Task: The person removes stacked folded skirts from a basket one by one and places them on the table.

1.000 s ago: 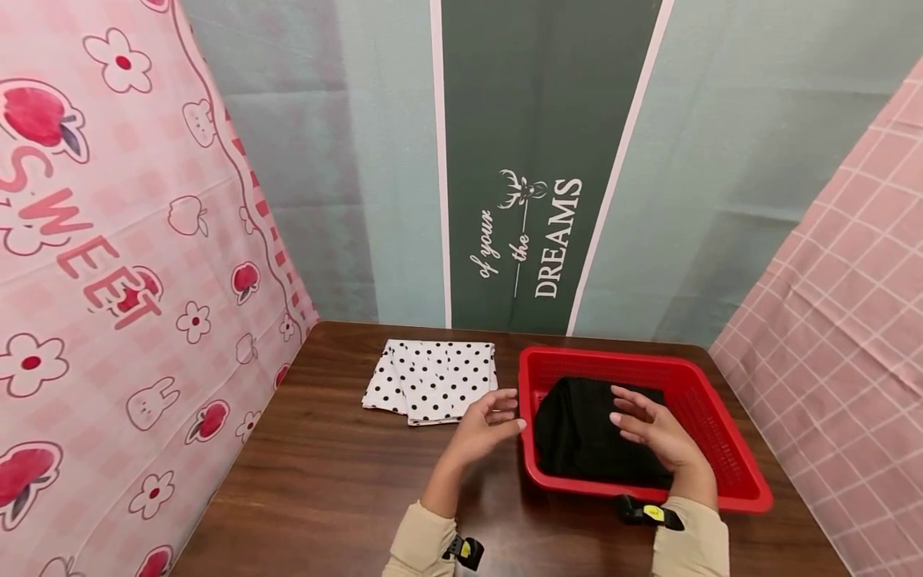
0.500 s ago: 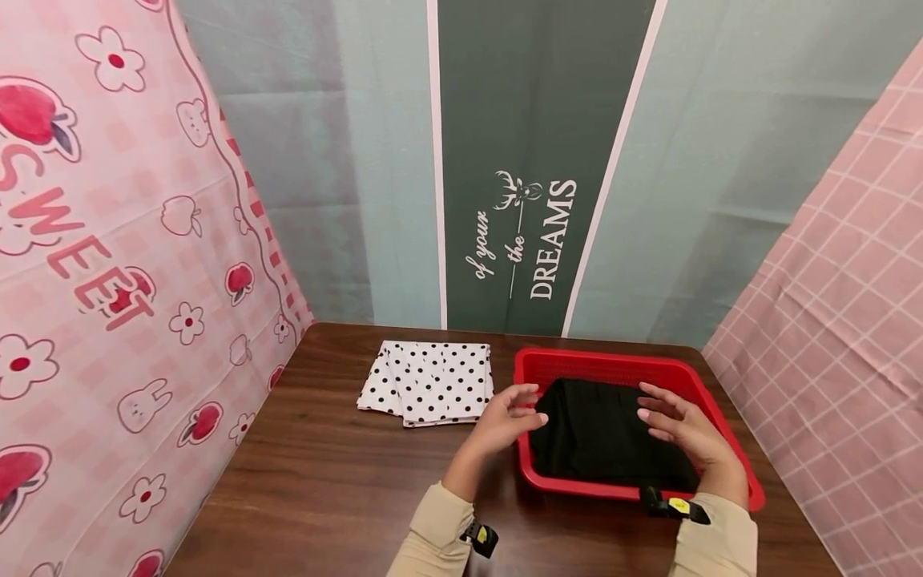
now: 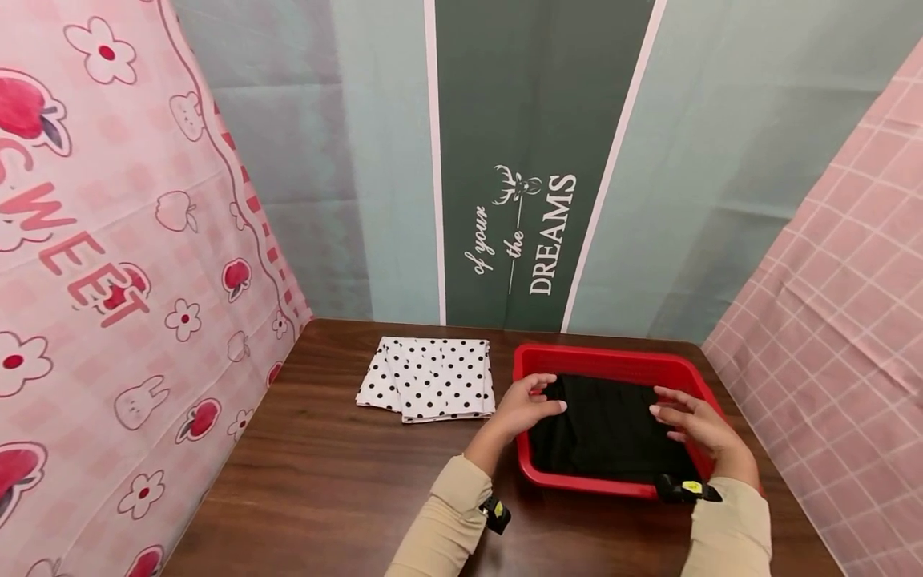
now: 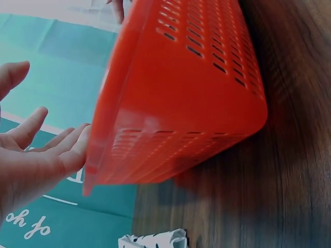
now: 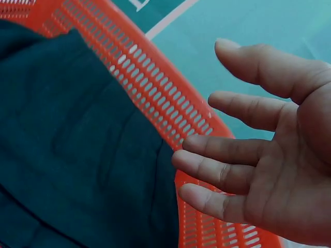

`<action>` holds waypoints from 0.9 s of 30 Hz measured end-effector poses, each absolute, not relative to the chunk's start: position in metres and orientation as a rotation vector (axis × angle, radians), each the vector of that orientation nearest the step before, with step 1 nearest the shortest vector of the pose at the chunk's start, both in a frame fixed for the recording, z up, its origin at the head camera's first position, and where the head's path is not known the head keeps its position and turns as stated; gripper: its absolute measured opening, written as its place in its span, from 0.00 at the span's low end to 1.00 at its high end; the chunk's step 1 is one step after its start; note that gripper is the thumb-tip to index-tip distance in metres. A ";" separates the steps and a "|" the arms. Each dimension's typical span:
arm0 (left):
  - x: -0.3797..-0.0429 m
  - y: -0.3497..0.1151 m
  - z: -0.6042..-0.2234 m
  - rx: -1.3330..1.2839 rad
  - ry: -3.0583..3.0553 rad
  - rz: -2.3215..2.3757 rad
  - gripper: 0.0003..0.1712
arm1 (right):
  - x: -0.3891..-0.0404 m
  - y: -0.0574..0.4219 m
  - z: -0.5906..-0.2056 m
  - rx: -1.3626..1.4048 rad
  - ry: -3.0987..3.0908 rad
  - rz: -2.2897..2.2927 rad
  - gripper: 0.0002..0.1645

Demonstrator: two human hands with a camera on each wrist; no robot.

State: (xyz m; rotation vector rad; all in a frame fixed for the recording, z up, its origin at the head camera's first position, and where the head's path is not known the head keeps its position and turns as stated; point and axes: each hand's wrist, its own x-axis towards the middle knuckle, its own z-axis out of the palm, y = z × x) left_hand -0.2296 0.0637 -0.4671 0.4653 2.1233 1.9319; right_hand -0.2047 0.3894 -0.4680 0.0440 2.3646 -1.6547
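Observation:
A folded black cloth [image 3: 613, 429] lies inside a red plastic basket [image 3: 577, 483] with slotted walls. My left hand [image 3: 525, 407] hovers at the basket's left rim, fingers spread and reaching over the cloth's left edge in the head view. In the left wrist view its fingertips are right at the red rim. My right hand [image 3: 703, 425] is over the basket's right part, by the cloth's right edge. Its fingers are extended and apart in the right wrist view, with the tips close to the dark fabric [image 5: 88, 139]. Neither hand holds anything.
A folded white cloth with black dots [image 3: 440, 381] lies on the brown wooden table [image 3: 324, 481], left of the basket. Printed curtains [image 3: 360, 160] stand behind the table, with pink patterned cloth walls [image 3: 829, 320] at both sides.
Both hands have moved to the right, the left one now over the basket's left rim and the right one farther toward the right wall. More of the black cloth shows between them.

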 end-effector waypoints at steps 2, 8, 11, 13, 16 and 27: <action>-0.232 0.067 -0.468 0.451 2.115 1.926 0.26 | -0.207 0.393 -0.469 0.062 2.373 -1.622 0.42; -0.238 0.080 -0.475 0.391 2.125 1.906 0.24 | -0.213 0.409 -0.473 0.096 2.336 -1.679 0.40; -0.239 0.085 -0.479 0.356 2.147 1.875 0.24 | -0.216 0.415 -0.478 0.159 2.279 -1.745 0.39; -0.239 0.089 -0.480 0.346 2.170 1.836 0.24 | -0.218 0.419 -0.481 0.230 2.260 -1.749 0.42; -0.241 0.095 -0.480 0.343 2.222 1.757 0.27 | -0.221 0.422 -0.483 0.357 2.251 -1.723 0.46; -0.255 0.107 -0.482 0.134 2.288 1.640 0.30 | -0.237 0.425 -0.481 0.362 2.279 -1.603 0.39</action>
